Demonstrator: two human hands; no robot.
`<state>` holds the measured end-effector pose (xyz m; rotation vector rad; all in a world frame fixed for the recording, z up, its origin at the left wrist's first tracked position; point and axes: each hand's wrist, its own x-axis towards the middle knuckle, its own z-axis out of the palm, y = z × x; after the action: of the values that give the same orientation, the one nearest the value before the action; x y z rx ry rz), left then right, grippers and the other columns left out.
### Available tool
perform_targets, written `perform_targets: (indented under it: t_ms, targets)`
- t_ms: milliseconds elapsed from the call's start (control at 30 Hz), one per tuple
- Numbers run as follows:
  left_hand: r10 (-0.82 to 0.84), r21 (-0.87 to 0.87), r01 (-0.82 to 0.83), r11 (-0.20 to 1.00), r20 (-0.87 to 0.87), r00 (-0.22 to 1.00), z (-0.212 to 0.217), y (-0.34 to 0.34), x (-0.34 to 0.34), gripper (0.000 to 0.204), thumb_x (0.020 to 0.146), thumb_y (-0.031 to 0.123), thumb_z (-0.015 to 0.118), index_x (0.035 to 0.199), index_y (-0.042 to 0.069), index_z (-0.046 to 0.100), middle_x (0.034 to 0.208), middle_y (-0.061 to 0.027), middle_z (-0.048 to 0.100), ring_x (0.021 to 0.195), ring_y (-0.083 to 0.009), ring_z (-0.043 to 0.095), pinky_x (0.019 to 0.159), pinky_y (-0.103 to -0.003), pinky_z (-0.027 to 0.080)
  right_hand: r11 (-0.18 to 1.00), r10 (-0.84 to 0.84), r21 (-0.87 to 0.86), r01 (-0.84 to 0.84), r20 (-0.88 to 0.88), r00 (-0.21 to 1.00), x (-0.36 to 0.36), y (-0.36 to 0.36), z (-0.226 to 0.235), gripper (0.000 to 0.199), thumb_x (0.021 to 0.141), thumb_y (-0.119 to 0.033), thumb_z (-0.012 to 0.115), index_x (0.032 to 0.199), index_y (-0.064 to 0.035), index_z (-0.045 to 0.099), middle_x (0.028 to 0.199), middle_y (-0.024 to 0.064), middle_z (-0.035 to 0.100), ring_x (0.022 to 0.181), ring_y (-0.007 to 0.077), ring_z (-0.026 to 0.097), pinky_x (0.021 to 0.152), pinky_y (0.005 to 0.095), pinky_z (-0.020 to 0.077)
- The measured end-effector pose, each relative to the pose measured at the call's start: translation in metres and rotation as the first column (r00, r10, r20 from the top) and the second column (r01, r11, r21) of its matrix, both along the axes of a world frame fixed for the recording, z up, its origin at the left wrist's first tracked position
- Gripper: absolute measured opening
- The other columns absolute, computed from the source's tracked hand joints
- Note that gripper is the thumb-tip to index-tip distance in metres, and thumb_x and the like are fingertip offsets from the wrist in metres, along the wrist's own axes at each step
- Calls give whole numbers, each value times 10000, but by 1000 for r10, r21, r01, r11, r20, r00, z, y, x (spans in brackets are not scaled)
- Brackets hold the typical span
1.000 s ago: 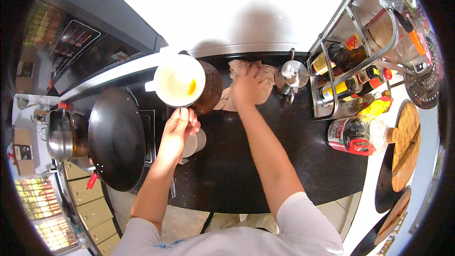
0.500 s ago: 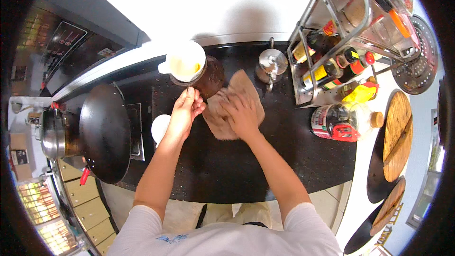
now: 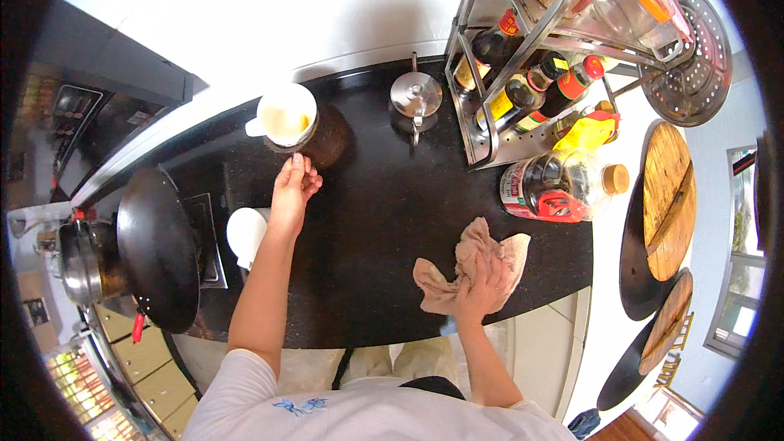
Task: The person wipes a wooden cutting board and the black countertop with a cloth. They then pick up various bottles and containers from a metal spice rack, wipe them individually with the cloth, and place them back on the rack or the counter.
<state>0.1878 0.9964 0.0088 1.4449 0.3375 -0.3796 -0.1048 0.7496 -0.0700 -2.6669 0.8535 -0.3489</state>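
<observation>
My left hand point(image 3: 291, 196) is closed in a pinch at the near lower edge of a white mug point(image 3: 284, 112) with something pale inside. What lies between those fingertips is hidden. A dark brown round patch or vessel point(image 3: 328, 137) shows beside the mug; I cannot tell which. My right hand point(image 3: 480, 290) grips a crumpled pinkish-brown cloth point(image 3: 457, 265) against the dark countertop point(image 3: 367, 237), close to its front right edge. Left of my left forearm stands a second white cup point(image 3: 247, 235), partly covered by the arm.
A lidded metal pot point(image 3: 416, 96) stands by the wall. At right are a metal rack point(image 3: 490, 139) with sauce bottles and a large dark jug point(image 3: 543, 188). A black wok point(image 3: 159, 253) sits at left. Round wooden boards point(image 3: 668, 200) lean beyond the right edge.
My right hand has dragged the cloth from beside the mug toward me and to the right, bunching it. My left hand keeps its pinch by the mug. The whole view has shifted somewhat.
</observation>
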Motion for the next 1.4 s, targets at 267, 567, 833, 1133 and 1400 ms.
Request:
perform_targets:
  t_ms: [267,567,833,1133,1400]
  targets:
    - [-33,14,32,999,93,995,-12,4,4,295,1044,419,461,1068,128,508,932,-31,608,794,-136,616,724,-272,470,932,363,-20,-363,-4,932,80,48,9,620,741,-210,693,1351,-219,582,1379,104,499,1341,370,371,1122,581,209]
    - [-249,17,251,968,-50,967,15,-101,-43,532,1030,429,483,1437,131,315,1149,-123,604,906,-178,635,822,-340,482,837,536,105,-536,31,843,151,65,12,580,793,-202,680,1360,-236,558,1413,101,461,1386,360,331,1125,614,190]
    - [-385,7,390,921,-152,910,-35,-166,10,403,1044,474,395,1072,96,534,929,-32,584,775,-155,635,683,-311,469,788,595,183,-588,16,803,-19,30,21,599,758,-266,708,1344,-264,590,1400,86,488,1391,338,349,1109,601,225]
    - [-401,294,357,887,105,910,-22,-49,-89,391,1070,340,376,877,42,540,770,-44,586,696,-139,510,663,-291,415,815,578,58,-577,2,816,76,18,10,549,808,-233,651,1351,-185,585,1392,140,488,1330,370,386,1116,585,241]
    - [-298,168,291,942,19,954,27,37,-172,385,1076,324,341,931,37,553,818,-65,611,731,-125,482,688,-278,414,962,209,-199,-190,84,974,306,9,-25,552,881,-261,586,1411,-159,467,1363,164,505,1331,399,389,1113,562,262]
